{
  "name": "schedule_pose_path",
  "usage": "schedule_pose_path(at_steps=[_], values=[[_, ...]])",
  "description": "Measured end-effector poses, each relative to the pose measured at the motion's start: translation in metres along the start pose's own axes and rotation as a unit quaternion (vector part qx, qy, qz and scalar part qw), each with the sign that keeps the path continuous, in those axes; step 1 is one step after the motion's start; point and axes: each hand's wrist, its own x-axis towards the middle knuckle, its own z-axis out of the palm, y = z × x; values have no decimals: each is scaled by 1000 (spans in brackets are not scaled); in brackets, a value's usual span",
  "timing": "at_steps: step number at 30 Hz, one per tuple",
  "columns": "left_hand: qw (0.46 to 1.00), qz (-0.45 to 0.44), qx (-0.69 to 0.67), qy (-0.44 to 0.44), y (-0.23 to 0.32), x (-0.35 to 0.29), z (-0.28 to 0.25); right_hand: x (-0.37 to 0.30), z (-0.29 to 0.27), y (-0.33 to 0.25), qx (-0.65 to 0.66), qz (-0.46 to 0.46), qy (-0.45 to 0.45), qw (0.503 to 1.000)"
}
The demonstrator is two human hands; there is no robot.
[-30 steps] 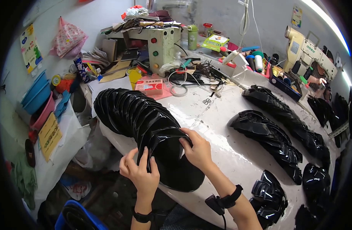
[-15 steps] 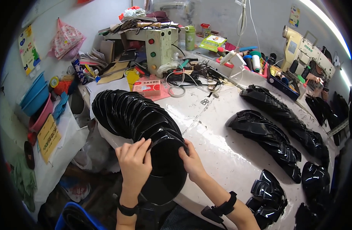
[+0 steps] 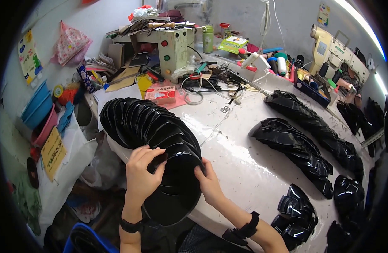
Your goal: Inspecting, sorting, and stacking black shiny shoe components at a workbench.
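The left hand (image 3: 141, 173) and right hand (image 3: 209, 182) pinch the rim of the front black piece (image 3: 173, 206), at the near end of a nested row (image 3: 149, 120) on the pale table (image 3: 240, 173). It overhangs the edge, so a slipping grip could let it fall. Beyond are cables (image 3: 228, 76), a sewing machine (image 3: 335, 59) and the wall (image 3: 249, 17).

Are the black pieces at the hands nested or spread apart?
Nested: the glossy black pieces overlap closely in a curved row, with the left hand and right hand at its near end.
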Motion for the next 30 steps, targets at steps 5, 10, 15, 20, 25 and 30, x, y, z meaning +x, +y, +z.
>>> schedule_pose_path(at_steps=[5, 10, 15, 20, 25, 30], values=[[999, 12, 19, 24, 4, -6, 9, 31, -6, 25, -19, -26, -36, 999], [996, -56, -42, 62, 1, -17, 17, 42, -3, 9, -143, -97, -5, 985], [964, -178, -151, 130, -1, -31, 29, 54, -4, -26, -242, -216, -20, 946], [955, -151, -149, 205, -5, -52, 70, 67, -3, -46, -331, -332, -32, 883], [952, -142, -121, 244, -23, -53, 84, 68, -3, -43, -461, -411, -2, 787], [987, -60, 25, 144, -8, -32, 66, 67, -6, -38, -476, -370, 9, 798]])
